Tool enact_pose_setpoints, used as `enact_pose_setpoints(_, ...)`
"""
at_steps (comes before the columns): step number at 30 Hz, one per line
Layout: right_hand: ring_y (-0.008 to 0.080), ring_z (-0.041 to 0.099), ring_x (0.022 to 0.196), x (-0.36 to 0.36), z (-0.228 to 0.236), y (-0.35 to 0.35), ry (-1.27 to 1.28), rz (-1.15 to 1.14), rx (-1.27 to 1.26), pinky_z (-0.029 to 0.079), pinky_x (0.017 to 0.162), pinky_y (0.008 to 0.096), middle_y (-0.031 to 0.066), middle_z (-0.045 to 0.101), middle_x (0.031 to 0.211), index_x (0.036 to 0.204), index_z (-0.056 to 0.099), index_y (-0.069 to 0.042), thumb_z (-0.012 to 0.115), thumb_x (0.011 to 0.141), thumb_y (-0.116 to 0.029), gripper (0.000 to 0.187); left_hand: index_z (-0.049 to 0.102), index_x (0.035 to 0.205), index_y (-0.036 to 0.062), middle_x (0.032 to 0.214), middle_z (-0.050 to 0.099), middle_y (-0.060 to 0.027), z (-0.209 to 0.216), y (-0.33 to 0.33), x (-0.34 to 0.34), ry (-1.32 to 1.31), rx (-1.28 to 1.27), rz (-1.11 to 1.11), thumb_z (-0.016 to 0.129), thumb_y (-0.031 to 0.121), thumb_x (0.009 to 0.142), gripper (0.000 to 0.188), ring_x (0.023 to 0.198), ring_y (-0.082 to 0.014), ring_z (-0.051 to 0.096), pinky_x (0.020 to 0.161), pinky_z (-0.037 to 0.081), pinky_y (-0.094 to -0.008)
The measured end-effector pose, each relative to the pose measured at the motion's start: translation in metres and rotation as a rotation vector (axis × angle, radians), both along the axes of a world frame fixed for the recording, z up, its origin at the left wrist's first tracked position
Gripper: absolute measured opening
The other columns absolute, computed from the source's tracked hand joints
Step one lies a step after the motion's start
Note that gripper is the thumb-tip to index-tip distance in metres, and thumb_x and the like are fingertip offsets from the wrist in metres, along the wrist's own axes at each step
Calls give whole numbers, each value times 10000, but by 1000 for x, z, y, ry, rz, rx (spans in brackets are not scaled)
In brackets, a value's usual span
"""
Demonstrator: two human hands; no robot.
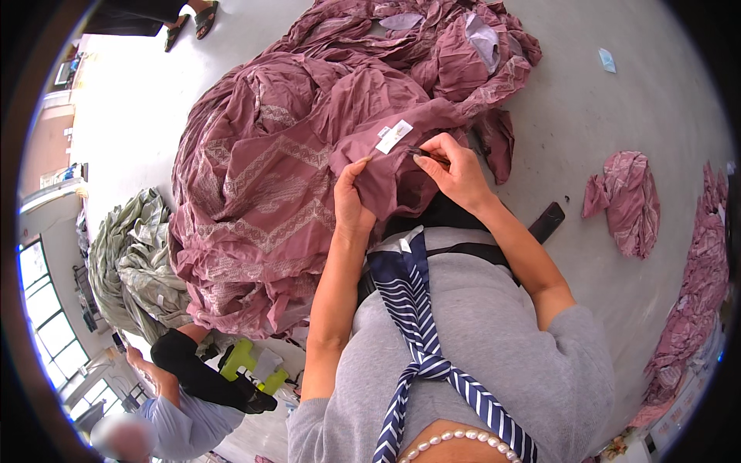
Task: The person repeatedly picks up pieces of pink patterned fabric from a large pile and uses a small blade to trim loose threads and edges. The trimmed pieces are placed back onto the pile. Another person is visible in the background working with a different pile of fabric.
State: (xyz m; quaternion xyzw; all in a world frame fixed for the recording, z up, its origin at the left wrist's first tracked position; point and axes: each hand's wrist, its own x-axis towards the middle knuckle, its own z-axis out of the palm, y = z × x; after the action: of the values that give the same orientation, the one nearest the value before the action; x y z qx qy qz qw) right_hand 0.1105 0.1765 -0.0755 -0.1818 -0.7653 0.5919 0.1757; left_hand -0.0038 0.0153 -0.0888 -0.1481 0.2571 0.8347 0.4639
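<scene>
A large heap of dusty-pink fabric with pale lace-like patterned bands spreads in front of me. My left hand pinches a plain edge of this fabric between thumb and fingers. A white label lies on the cloth just beyond my fingertips. To its right, my right hand is closed, thumb against fingers, at the same piece of cloth. A small dark tool pokes out from its fingertips; most of it is hidden, so its exact kind is unclear.
Greenish-grey cloth is piled at the left, near a seated person. Another person's sandalled feet show at the top left. On the right floor are a pink bundle, a black phone-like object and a long pink pile.
</scene>
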Motion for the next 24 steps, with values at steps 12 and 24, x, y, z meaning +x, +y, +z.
enact_pose_setpoints(12,-9,483,655,0,-11,19,150,-194,-580,387,573,152,-31,551,735,987,539,-10,665,879,-124,201,630,1007,-44,1066,657,-167,-11,-6,-2,-50,90,3,488,118,834,276,995,-287,629,931,482,-397)
enact_pose_setpoints(24,25,418,558,-37,-15,12,49,-67,-49,372,516,193,-63,494,620,879,626,-9,695,844,-160,171,617,1001,-85,1067,650,-206,3,-3,0,-45,189,-23,462,110,781,333,1012,-329,619,959,463,-415)
